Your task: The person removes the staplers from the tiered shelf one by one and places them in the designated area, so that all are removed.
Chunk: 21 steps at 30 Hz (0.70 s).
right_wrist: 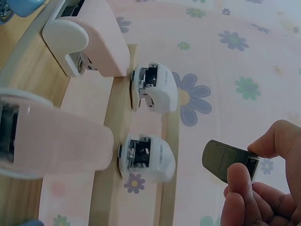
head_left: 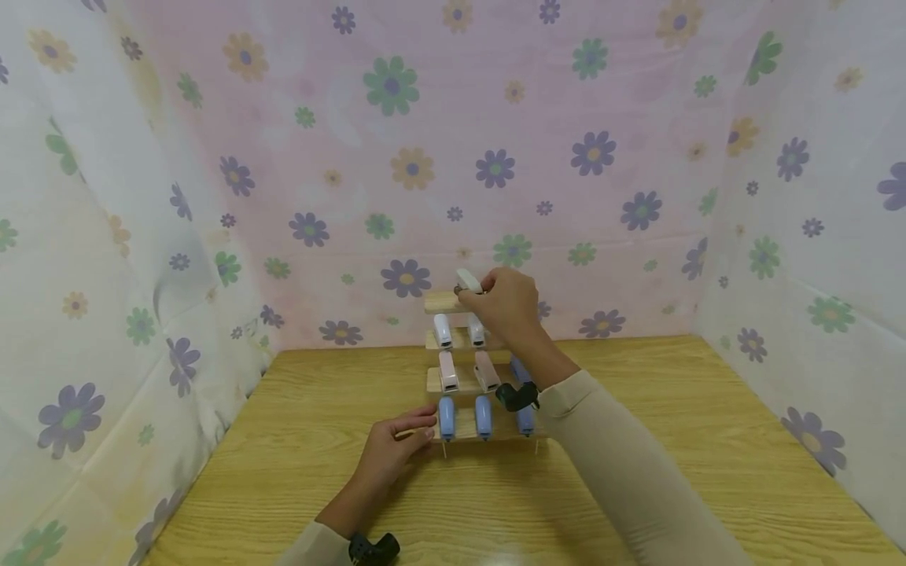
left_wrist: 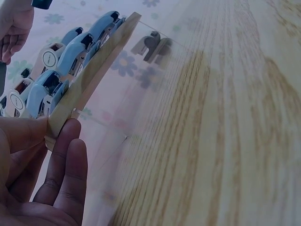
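A tiered wooden rack (head_left: 465,422) holds small staplers in rows. My left hand (head_left: 392,448) pinches the left end of its lowest shelf; in the left wrist view the thumb lies above the wooden board (left_wrist: 66,110) and fingers below. Over the top shelf (head_left: 440,302), my right hand (head_left: 511,310) holds a white stapler (head_left: 467,280) between thumb and fingers. The right wrist view shows that stapler's dark underside (right_wrist: 223,160). Below it are two white staplers (head_left: 442,330), then pink staplers (head_left: 448,371), with blue staplers (head_left: 484,417) lowest. My right forearm hides part of the rack's right side.
The rack stands on a wood-grain table (head_left: 318,409) on thin legs. Flowered cloth (head_left: 453,126) hangs behind the table and along both sides. Another blue stapler (head_left: 520,369) sits at the right of the pink row. Each wrist wears a black camera (head_left: 375,549).
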### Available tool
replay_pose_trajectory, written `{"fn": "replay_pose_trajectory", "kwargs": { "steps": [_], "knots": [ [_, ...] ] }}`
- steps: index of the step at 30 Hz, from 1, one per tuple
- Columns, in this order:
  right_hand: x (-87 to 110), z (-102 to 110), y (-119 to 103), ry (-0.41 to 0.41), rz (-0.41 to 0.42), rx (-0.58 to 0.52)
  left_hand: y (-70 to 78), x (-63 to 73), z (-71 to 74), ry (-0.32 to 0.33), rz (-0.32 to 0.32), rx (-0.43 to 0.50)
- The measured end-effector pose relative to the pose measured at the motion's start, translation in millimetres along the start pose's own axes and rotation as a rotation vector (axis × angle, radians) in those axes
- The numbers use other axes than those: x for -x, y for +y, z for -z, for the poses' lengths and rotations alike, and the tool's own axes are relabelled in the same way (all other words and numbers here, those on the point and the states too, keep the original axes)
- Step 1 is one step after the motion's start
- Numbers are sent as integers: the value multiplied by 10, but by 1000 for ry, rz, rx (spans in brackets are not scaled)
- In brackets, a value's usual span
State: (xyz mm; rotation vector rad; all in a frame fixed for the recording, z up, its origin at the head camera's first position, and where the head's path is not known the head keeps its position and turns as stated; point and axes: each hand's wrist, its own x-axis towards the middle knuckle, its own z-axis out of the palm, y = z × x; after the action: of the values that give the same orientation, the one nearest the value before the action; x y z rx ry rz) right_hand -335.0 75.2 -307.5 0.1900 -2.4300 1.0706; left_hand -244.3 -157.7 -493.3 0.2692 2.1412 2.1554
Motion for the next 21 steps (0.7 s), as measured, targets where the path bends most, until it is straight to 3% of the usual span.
{"fn": "replay_pose_trajectory", "kwargs": {
  "steps": [9,21],
  "knots": [
    [151,230,111,35,20,-61,-1,0,-7,6,1,-5],
    [434,509,518,114,64,-59,-3,-4,-16,12,-5,-19]
  ]
}}
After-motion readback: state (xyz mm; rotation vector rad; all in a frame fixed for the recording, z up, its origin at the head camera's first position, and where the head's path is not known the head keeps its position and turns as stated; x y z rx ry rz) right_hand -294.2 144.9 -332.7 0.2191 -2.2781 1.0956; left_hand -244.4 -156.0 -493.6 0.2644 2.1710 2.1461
